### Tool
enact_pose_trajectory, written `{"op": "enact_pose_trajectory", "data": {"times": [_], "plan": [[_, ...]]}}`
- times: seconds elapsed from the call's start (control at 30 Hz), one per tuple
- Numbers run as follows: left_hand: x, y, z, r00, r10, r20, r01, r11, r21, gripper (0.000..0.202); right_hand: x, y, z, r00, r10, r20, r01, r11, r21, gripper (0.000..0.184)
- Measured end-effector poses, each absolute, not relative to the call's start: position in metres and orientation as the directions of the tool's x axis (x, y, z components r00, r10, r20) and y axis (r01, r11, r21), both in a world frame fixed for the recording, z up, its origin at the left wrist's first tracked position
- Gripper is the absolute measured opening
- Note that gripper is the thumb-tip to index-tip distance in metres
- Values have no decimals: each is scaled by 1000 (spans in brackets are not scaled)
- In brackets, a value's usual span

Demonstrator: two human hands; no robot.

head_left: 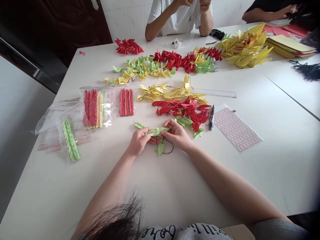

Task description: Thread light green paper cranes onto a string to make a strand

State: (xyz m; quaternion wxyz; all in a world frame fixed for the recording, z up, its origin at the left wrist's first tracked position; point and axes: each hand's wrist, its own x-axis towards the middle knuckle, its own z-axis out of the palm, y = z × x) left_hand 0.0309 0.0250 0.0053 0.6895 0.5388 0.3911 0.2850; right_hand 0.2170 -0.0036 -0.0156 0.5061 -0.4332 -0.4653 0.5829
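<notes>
My left hand [139,140] and my right hand [176,134] meet above the white table [175,186], both pinched on a stack of green folded paper cranes [157,131] held between them. A loose green crane [160,148] and a black thread [169,148] lie just below my hands. Another green crane [138,125] sits to the left of the stack. Right behind my right hand lie piles of red cranes [185,110], green cranes [186,122] and yellow cranes [165,92].
Clear bags with stacked red, yellow and green cranes [96,108] lie at left. A pen [212,116], a label sheet [235,128] and a ruler [215,93] lie at right. More crane piles [170,63] cover the far side, where two other people sit.
</notes>
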Motion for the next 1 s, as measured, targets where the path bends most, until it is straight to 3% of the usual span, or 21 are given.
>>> {"op": "enact_pose_trajectory", "data": {"times": [0.13, 0.37, 0.57, 0.87, 1.0], "plan": [[33, 22, 6, 457, 859, -230, 86, 215, 973, 34, 218, -4, -14, -136, 990, -32, -187, -58, -981, 38], [30, 23, 6, 465, 838, -286, 51, 297, 953, 39, 224, -4, -8, -280, 958, -60, -231, -128, -964, 39], [34, 20, 5, 463, 850, -252, 23, 273, 962, 40, 221, -6, -2, -245, 965, -89, -99, -117, -988, 36], [22, 27, 0, 620, 743, -253, -32, 346, 938, 31, 225, -4, -3, -313, 941, -128, -220, -203, -954, 39], [22, 25, 1, 608, 762, -225, -41, 313, 949, 33, 223, -5, -5, -271, 959, -87, -198, -144, -970, 35]]}}
